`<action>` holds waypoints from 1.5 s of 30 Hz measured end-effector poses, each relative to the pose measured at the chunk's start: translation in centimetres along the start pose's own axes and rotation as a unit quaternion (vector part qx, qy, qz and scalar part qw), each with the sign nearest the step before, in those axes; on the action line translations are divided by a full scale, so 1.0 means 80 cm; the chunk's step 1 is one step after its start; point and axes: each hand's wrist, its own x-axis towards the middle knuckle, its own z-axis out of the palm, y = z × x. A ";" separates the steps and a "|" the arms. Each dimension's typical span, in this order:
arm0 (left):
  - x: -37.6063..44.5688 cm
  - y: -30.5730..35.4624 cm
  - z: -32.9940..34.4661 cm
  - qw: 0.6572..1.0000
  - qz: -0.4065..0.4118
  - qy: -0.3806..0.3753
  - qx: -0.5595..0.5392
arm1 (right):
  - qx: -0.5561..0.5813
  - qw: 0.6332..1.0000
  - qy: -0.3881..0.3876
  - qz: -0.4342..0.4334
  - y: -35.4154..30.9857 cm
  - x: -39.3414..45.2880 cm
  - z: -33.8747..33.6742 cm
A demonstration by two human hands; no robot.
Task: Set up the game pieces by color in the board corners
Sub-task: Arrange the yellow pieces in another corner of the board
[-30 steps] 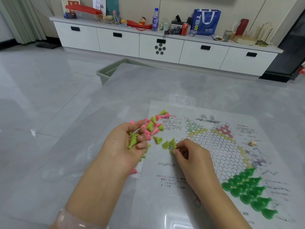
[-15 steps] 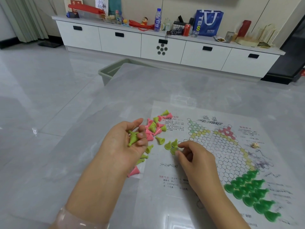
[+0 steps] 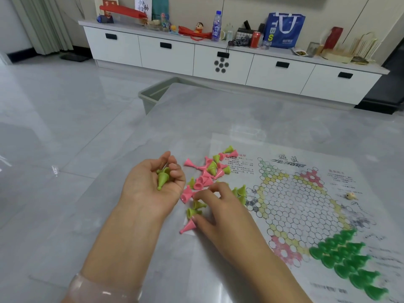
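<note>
A paper star-shaped board (image 3: 301, 206) lies on the grey table. Several dark green pieces (image 3: 347, 259) stand in its near right corner. A loose pile of pink and yellow-green cone pieces (image 3: 209, 171) lies at the board's left edge. My left hand (image 3: 153, 184), palm up, cups a few yellow-green pieces (image 3: 162, 178). My right hand (image 3: 218, 206) rests fingers-down on the near end of the pile, its fingertips touching pieces beside a pink cone (image 3: 188, 226) and two yellow-green cones (image 3: 194, 208). Whether it grips one is hidden.
A small beige object (image 3: 351, 196) sits on the board's right side. A grey-green bin (image 3: 157, 92) stands beyond the table's far left corner. A white cabinet (image 3: 220, 60) cluttered with bottles and bags lines the back wall.
My right hand has moved left from the two yellow-green pieces by the board toward the near end of the pile. My left hand has shifted slightly left, still cupping its pieces.
</note>
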 end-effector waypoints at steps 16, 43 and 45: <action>0.004 -0.003 0.000 0.999 -0.022 -0.008 0.036 | -0.032 0.999 -0.003 0.011 -0.001 0.009 0.003; -0.001 -0.074 0.014 0.977 -0.120 -0.139 0.111 | 0.366 0.913 0.162 0.081 0.016 -0.001 -0.084; -0.002 -0.073 0.013 0.975 -0.084 -0.091 0.184 | 0.400 0.886 0.200 0.124 0.025 -0.005 -0.096</action>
